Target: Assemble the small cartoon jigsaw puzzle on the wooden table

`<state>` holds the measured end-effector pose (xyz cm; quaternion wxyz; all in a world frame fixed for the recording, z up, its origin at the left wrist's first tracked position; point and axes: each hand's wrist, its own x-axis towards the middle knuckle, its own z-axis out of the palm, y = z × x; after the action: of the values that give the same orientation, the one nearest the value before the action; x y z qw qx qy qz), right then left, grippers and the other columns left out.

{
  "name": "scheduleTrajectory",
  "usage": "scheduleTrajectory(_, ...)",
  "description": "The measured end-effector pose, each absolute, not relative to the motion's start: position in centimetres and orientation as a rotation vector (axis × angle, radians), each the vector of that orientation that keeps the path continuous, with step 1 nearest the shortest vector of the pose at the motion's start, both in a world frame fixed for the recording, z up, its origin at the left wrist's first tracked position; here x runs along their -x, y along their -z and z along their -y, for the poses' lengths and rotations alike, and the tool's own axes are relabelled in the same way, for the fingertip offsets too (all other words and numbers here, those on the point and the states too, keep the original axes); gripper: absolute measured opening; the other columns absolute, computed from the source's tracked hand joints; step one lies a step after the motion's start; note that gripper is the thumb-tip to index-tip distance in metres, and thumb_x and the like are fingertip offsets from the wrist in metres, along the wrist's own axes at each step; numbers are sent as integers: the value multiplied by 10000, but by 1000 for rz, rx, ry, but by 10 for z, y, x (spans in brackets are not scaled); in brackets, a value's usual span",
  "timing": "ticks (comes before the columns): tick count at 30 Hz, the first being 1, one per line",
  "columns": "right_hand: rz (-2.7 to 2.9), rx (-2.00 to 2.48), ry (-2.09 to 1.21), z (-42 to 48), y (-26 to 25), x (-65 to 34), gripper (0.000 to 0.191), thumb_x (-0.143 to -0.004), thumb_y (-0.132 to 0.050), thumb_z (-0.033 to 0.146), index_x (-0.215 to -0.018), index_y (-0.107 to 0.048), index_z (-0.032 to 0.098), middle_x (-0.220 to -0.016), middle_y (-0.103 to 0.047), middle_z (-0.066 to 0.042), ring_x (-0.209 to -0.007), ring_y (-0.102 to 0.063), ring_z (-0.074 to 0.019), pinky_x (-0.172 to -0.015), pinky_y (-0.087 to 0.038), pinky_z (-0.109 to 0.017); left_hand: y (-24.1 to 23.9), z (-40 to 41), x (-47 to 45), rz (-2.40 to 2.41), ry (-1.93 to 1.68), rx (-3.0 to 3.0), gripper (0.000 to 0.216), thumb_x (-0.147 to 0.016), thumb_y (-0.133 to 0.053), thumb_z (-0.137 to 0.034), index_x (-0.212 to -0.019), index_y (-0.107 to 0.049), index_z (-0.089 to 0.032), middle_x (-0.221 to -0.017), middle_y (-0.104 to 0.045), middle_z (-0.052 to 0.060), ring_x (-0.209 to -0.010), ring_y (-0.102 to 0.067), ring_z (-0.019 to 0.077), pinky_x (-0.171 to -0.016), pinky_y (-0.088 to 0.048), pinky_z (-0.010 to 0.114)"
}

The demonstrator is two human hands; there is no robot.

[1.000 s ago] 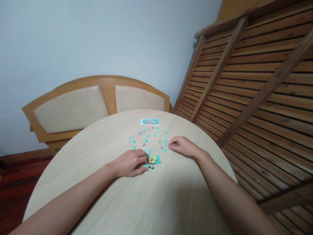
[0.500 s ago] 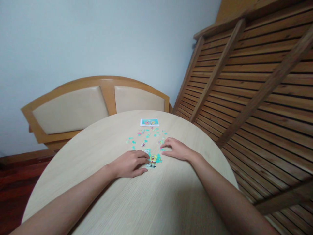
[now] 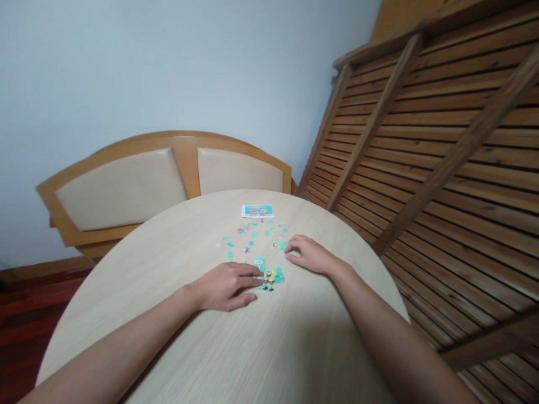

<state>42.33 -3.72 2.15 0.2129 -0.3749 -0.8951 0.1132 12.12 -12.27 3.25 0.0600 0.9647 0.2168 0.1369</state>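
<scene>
A partly joined jigsaw puzzle [image 3: 269,276] lies on the round table, showing a yellow square cartoon figure on teal pieces. My left hand [image 3: 227,285] rests palm down, with its outstretched fingertips on the puzzle's left edge and the thumb apart. Up and to the right of the puzzle, my right hand [image 3: 306,253] has thumb and forefinger pinched on a small puzzle piece [image 3: 286,255], mostly hidden by the fingertips. Just left of those fingers lies a loose puzzle piece [image 3: 275,244]. Several other loose pieces [image 3: 229,244] are scattered beyond the joined part.
A small picture card [image 3: 257,211] lies at the table's far side. The pale wooden table [image 3: 202,359] has a curved edge. Behind it stands a bench with padded back [image 3: 126,191]. A slatted wooden panel [image 3: 421,151] leans along the right.
The joined puzzle has slid slightly right and nearer under my left hand's fingers. My right hand has shifted a little right, and its thumb and forefinger have closed together on a piece.
</scene>
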Motion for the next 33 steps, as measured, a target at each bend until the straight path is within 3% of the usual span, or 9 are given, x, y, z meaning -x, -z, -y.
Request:
scheduleTrajectory(5,2461,1162,-270,33,-22,-433,168,-887,-630,272,-992,-722,178,-1030,-684,-99,-988,-619,-229,-932,-457,-363,-34,125,-125,-618,-423,-2907,400,-1004,-458,-349,-1375,-553,-235,-1385,-599,101,-1259,-583,241,-1073,-481,388)
scheduleTrajectory(10,2412,1203,-231,30,-13,-435,314,-935,-593,374,-1162,-683,177,-1168,-664,-131,-1109,-583,-257,-1012,-427,-421,-29,119,-123,-795,-497,-2918,399,-1016,-451,-363,-1380,-547,-231,-1441,-550,105,-1344,-503,258,-1142,-405,443)
scheduleTrajectory(13,2437,1214,-247,30,-8,-431,435,-963,-540,450,-1318,-618,212,-1343,-590,-144,-1254,-507,-283,-1069,-388,-466,-21,113,-118,-1033,-486,-2888,446,-1033,-416,-427,-1428,-500,-238,-1511,-478,106,-1413,-419,289,-1154,-365,510)
scheduleTrajectory(17,2522,1197,-295,35,-8,-424,493,-969,-496,532,-1385,-582,281,-1485,-482,-133,-1366,-404,-319,-1110,-332,-537,-13,105,-111,-1247,-449,-2799,505,-1038,-370,-488,-1458,-467,-224,-1525,-459,116,-1420,-407,305,-1156,-338,538)
scheduleTrajectory(26,2607,1076,-336,46,-16,-409,527,-958,-505,553,-1418,-548,300,-1473,-499,-125,-1351,-421,-321,-1117,-325,-538,-9,99,-110,-1524,-442,-2744,532,-1031,-351,-512,-1404,-518,-172,-1484,-504,142,-1381,-449,312,-1152,-334,523)
scheduleTrajectory(33,2629,967,-348,52,-23,-399,422,-966,-530,474,-1340,-617,297,-1416,-558,-103,-1312,-465,-290,-1108,-341,-504,1,95,-108,-1690,-502,-2686,538,-1019,-373,-515,-1400,-519,-166,-1484,-495,165,-1422,-393,331,-1159,-332,525)
